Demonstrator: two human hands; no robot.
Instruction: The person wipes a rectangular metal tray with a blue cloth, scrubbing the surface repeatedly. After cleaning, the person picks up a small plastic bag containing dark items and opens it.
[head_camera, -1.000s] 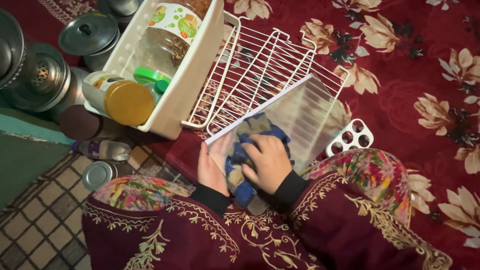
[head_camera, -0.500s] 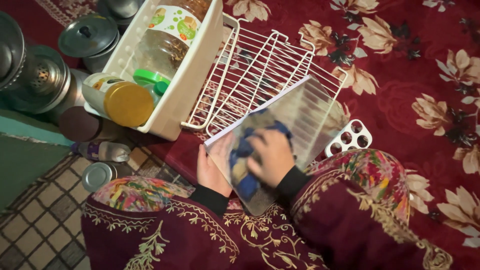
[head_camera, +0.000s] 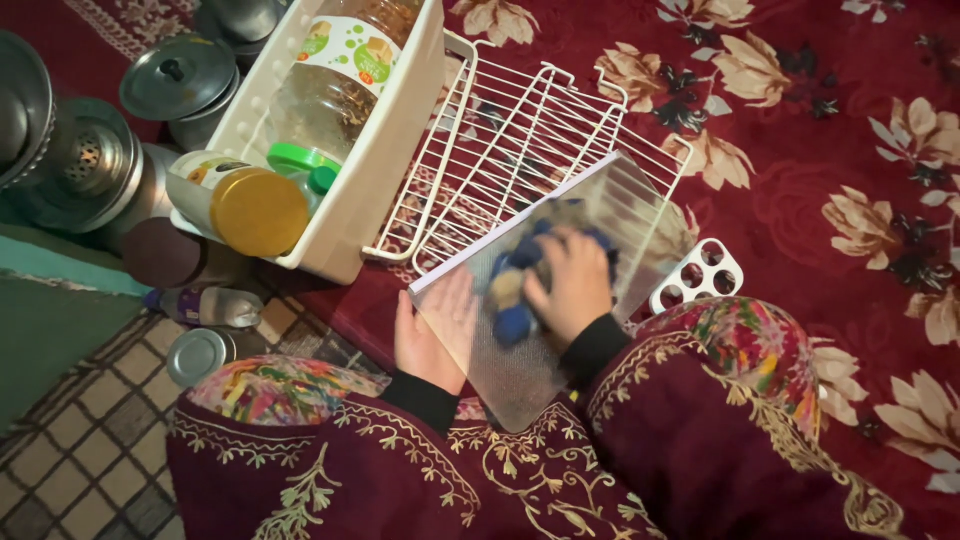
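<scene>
two hands (head_camera: 430, 335) – one cloth (head_camera: 520, 285), one clear panel (head_camera: 640, 215), one wire rack (head_camera: 520, 130), one white bin (head_camera: 385, 140).
</scene>
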